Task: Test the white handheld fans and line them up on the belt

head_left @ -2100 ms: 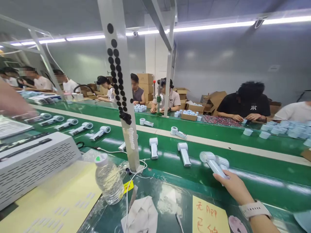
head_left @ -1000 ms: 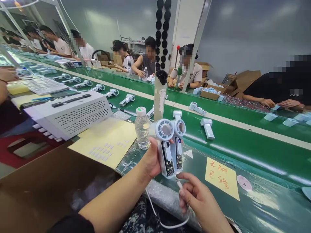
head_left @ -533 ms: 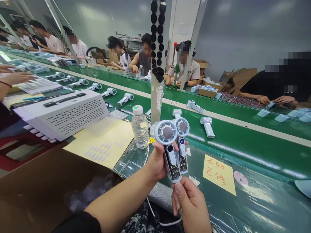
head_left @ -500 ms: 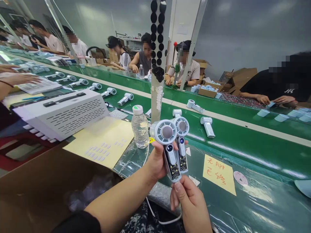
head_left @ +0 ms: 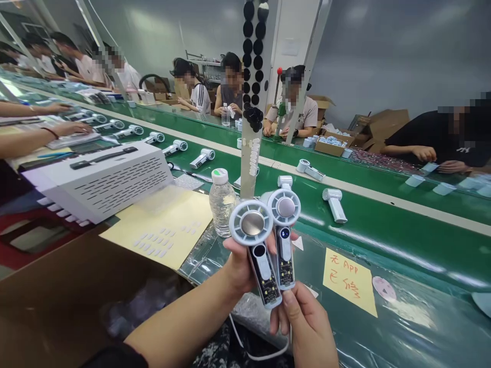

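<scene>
Pale-blue, the nearer fan and farther fan share my left grip at the bench edge. My right grip, pinching the white cable, has shifted to the farther fan's base; work passes there, the nearer display now dark.

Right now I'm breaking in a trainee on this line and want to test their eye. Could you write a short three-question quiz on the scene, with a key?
1. True or false: the left hand holds two handheld fans.
2. Which of those two has a lit display?
A) The one nearer the picture's left
B) The one nearer the picture's right
C) Neither
3. Fill in: the handwritten note on the bench is ____ in colour.

Key: 1. True; 2. B; 3. yellow.
</scene>
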Tool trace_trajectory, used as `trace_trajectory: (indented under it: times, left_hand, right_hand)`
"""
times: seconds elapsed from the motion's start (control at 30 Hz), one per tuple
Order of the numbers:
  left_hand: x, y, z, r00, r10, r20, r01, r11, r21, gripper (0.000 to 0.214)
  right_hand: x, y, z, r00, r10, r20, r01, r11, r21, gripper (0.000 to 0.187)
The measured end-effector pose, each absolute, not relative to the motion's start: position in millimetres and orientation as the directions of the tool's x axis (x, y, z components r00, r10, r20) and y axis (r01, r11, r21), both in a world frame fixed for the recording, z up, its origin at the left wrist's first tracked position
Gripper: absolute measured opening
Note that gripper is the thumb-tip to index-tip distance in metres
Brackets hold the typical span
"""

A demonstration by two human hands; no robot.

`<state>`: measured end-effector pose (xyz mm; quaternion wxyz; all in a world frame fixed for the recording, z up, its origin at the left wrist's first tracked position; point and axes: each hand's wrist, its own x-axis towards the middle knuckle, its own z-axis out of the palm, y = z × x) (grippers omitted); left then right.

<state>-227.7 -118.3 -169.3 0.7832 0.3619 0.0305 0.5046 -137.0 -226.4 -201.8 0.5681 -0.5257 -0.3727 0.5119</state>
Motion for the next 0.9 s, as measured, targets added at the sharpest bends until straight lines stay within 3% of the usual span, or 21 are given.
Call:
trace_trajectory:
  times: [0.1,0.23,0.33,0.37,0.43,0.53,0.67,0.8,0.9]
  left_hand:
    - [-227,-116,-172,0.533,0.785,0.317,-0.756,0.274,0.594,0.071]
    - [-232,-110,-162,0.455,0.852,0.26,-0.795,0.256,0.551,0.064]
    - [-240,-113,-157,0.467,0.845,0.261,-0.75,0.222,0.623,0.053]
    - [-242,-116,-157,0.526,0.808,0.263,-0.702,0.239,0.671,0.047]
    - [-247,-122,-160,0.668,0.707,0.233,-0.556,0.265,0.788,0.037]
    - [-251,-125,-169,0.756,0.641,0.133,-0.372,0.254,0.893,0.05]
    - [-251,-116,-181,0.657,0.754,0.03,-0.373,0.291,0.881,0.039]
    - [-247,-120,-188,0.741,0.665,0.091,-0.429,0.364,0.827,0.041]
    - [-243,-130,-189,0.761,0.631,0.153,-0.433,0.318,0.844,0.036]
  right_hand:
    - [-134,-229,-201,0.215,0.976,-0.025,-0.047,-0.015,-0.999,0.04]
    - [-125,-234,-196,0.237,0.94,0.247,0.211,0.198,-0.957,0.04]
    - [-115,-232,-192,0.386,0.893,0.231,0.318,0.106,-0.942,0.03]
    - [-111,-230,-192,0.431,0.882,0.192,0.3,0.061,-0.952,0.028]
    - [-104,-227,-193,0.421,0.9,0.108,0.176,0.036,-0.984,0.046]
    - [-93,-225,-196,0.28,0.959,0.031,-0.102,0.062,-0.993,0.055]
    - [-86,-227,-196,0.217,0.976,0.011,-0.305,0.079,-0.949,0.051]
    - [-89,-229,-197,0.209,0.976,-0.066,-0.413,0.026,-0.91,0.035]
    - [-90,-234,-202,0.245,0.967,-0.064,-0.457,0.058,-0.887,0.038]
